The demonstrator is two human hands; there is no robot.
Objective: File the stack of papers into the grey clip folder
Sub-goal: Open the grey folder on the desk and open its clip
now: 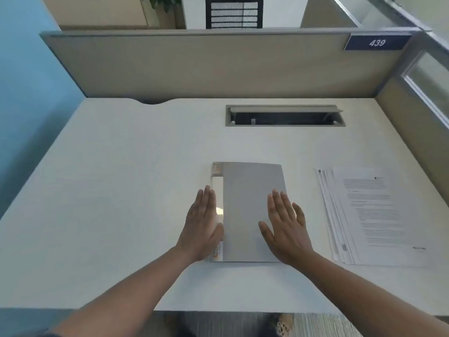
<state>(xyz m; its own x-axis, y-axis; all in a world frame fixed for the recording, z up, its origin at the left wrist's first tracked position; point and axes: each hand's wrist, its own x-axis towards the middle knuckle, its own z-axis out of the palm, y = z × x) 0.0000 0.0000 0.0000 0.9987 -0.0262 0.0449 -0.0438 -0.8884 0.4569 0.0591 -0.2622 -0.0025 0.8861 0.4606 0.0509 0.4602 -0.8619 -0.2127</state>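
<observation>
The grey clip folder (250, 190) lies closed and flat in the middle of the white desk, its spine with a white label strip on the left. My left hand (202, 224) lies flat with straight fingers along the folder's spine edge. My right hand (285, 227) rests flat, fingers spread, on the folder's right half near its lower right corner. The stack of papers (374, 215), printed sheets slightly fanned at the left edge, lies on the desk to the right of the folder, apart from both hands.
The white desk (121, 190) is walled by a beige partition (194, 66) at the back and right. A grey cable hatch (285, 116) is set in the desk behind the folder. A number plate "439" (377, 42) hangs on the partition.
</observation>
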